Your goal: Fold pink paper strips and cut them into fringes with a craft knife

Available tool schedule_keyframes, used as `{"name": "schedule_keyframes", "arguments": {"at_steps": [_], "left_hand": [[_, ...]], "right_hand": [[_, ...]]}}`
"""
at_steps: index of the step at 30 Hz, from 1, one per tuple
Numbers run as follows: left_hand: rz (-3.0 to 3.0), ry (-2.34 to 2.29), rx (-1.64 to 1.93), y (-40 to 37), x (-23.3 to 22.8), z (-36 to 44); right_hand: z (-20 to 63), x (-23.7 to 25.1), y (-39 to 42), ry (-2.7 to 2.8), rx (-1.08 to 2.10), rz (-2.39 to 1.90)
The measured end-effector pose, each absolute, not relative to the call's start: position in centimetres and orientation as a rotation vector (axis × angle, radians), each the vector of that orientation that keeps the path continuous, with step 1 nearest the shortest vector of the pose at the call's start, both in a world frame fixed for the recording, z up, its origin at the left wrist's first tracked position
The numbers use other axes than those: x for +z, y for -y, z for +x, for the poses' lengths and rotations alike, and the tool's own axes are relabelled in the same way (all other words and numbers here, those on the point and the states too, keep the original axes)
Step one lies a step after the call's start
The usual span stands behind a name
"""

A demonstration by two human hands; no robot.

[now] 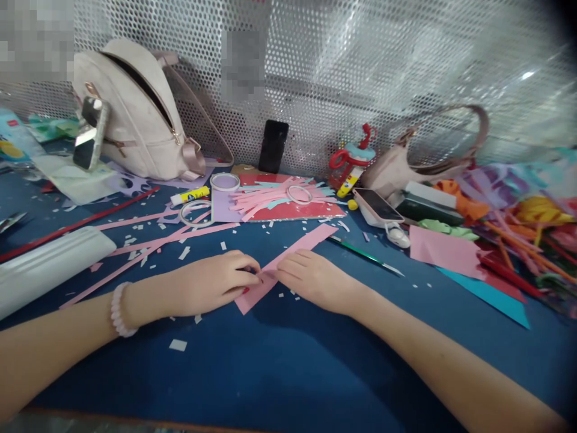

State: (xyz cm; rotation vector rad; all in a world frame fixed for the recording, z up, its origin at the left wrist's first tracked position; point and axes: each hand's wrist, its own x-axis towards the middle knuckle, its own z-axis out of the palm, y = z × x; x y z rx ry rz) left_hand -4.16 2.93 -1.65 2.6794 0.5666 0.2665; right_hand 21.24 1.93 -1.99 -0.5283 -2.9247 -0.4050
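A pink paper strip [311, 239] lies slantwise on the blue table between my hands, its near end pointing toward me. My left hand [220, 279], with a pale beaded bracelet at the wrist, has curled fingers closed on the strip's lower part. From the other side, my right hand [318, 278] grips the strip near its middle, fingers together and fingertips on the paper; its thumb is hidden. The two hands' fingertips almost meet. Just beyond my right hand lies a green-handled craft knife [367, 255]. Small white paper scraps [178, 345] are scattered around both hands.
Behind the hands are a red sheet [311, 207] bearing pink and blue strips, tape rolls [225, 182] and a glue stick [190, 195]. A backpack [135, 120] and a white roll [54, 267] stand left. Phones [273, 146], a handbag [387, 165] and coloured paper [444, 249] sit farther back and right.
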Motion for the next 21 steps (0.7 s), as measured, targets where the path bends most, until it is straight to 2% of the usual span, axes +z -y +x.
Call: {"name": "schedule_keyframes", "arguments": {"at_steps": [7,11,17,21], "left_hand": [[2.752,-0.683,0.285,-1.8,-1.6,-3.8],[2.909,-0.815,0.098,0.2,-1.3,-3.3],[2.920,-0.865,-0.097,0.8,-1.6,-3.1],[2.749,-0.960,-0.025,0.5,-1.6,-3.2]], "right_hand": [[20.9,-0.6,-0.7,3.121,-0.350,-0.695],[20.5,0.3,0.7,3.180,-0.371,-0.721],[20.5,0.2,0.7,3.144,-0.147,-0.797],[19.6,-0.7,0.2,3.068,-0.034,-0.843]]}}
